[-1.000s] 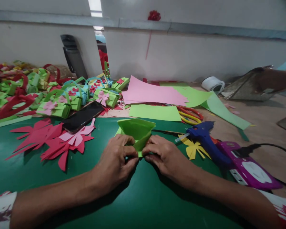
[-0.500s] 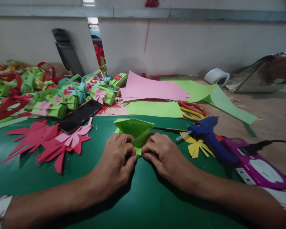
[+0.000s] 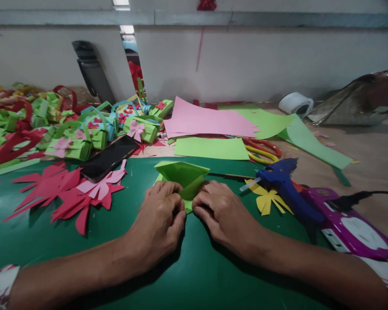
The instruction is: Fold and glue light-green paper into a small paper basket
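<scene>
A folded piece of light green paper [image 3: 181,176] stands partly open on the green work surface [image 3: 194,267], its upper flap spread toward the back. My left hand [image 3: 163,215] is closed on its left side, fingers curled and thumb pressed in. On the other side, my right hand [image 3: 221,211] pinches the right edge in the same way. The fingers hide the lower folds, apart from a small strip of green between the two hands. Right of my right hand lie a yellow paper flower [image 3: 267,202] and a blue glue gun [image 3: 281,185].
Red paper flowers [image 3: 54,185] and a black phone [image 3: 113,158] lie at left, before a heap of small paper baskets [image 3: 71,148]. Pink sheets [image 3: 207,118], a green strip [image 3: 211,148] and scissors [image 3: 261,150] lie behind. A purple power strip [image 3: 352,224] stands at right.
Both hands keep their hold on the green paper with hardly any movement. The whole view has shifted very slightly.
</scene>
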The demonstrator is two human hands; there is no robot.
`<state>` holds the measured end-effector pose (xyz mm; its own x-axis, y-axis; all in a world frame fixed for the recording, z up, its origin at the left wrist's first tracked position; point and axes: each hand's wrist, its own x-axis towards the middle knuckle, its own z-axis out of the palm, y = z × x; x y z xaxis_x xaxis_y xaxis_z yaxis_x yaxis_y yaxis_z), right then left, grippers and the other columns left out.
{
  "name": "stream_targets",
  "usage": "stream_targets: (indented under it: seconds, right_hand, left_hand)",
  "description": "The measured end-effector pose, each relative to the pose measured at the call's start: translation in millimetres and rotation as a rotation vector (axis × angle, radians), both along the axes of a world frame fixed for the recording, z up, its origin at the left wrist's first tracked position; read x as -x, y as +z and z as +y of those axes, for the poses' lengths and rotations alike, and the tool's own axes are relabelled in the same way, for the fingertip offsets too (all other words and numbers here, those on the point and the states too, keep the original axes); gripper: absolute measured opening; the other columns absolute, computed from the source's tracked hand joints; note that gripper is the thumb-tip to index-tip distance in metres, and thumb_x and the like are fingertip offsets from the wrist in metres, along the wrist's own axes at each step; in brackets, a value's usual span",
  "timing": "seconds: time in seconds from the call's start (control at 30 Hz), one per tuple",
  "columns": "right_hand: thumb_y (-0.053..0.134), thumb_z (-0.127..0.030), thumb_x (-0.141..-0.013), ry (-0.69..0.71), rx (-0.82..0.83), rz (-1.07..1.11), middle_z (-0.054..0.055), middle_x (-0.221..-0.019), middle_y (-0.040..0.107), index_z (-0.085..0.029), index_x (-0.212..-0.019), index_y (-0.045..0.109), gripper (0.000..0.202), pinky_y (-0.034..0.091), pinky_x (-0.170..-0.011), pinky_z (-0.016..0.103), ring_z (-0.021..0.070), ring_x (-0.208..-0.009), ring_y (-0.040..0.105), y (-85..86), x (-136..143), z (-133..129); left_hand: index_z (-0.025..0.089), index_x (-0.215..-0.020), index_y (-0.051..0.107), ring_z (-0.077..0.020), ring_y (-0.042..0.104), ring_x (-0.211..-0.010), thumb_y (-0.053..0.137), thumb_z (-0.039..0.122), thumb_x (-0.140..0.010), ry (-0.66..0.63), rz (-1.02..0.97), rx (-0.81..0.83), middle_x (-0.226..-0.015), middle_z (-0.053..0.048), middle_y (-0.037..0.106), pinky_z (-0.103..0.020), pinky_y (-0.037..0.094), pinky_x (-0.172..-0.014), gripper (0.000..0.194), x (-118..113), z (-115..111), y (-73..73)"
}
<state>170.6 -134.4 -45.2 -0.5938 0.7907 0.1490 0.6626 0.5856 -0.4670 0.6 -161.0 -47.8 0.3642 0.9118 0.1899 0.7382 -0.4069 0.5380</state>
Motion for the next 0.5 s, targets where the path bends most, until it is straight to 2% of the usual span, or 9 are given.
stream_targets:
  seconds: [0.2, 0.37, 0.5]
  right_hand:
    - [0.051, -0.013, -0.083, 0.002, -0.067, -0.026, 0.005, -0.077, 0.054, -0.015, -0.071, 0.056, 0.013, 0.034, -0.071, 0.034, 0.0187, -0.078, 0.045, -3.3, 0.8, -1.2]
    - [0.048, -0.013, -0.083, 0.014, -0.184, -0.014, 0.005, -0.071, 0.053, -0.015, -0.071, 0.054, 0.014, 0.033, -0.068, 0.034, 0.0175, -0.071, 0.044, -8.0, 0.5, -2.6]
    - [0.040, -0.011, -0.088, 0.129, -0.347, 0.019, 0.007, -0.071, 0.056, -0.013, -0.076, 0.059, 0.022, 0.035, -0.068, 0.034, 0.0177, -0.069, 0.046, -9.3, -4.2, -7.3]
  left_hand:
    - [0.017, -0.063, 0.048, -0.0219, 0.044, -0.082, 0.046, 0.012, -0.078, 0.067, 0.042, -0.011, -0.083, -0.006, 0.052, -0.041, 0.037, -0.074, 0.016, -3.4, 1.5, -0.3]
    - [0.018, -0.061, 0.048, -0.0227, 0.045, -0.082, 0.048, 0.010, -0.073, 0.116, 0.059, -0.027, -0.080, -0.005, 0.052, -0.041, 0.038, -0.073, 0.014, -6.8, 2.7, -1.2]
    - [0.018, -0.060, 0.046, -0.0225, 0.045, -0.081, 0.048, 0.010, -0.073, 0.124, 0.060, -0.021, -0.078, -0.004, 0.052, -0.042, 0.038, -0.073, 0.015, -7.3, 2.6, -1.6]
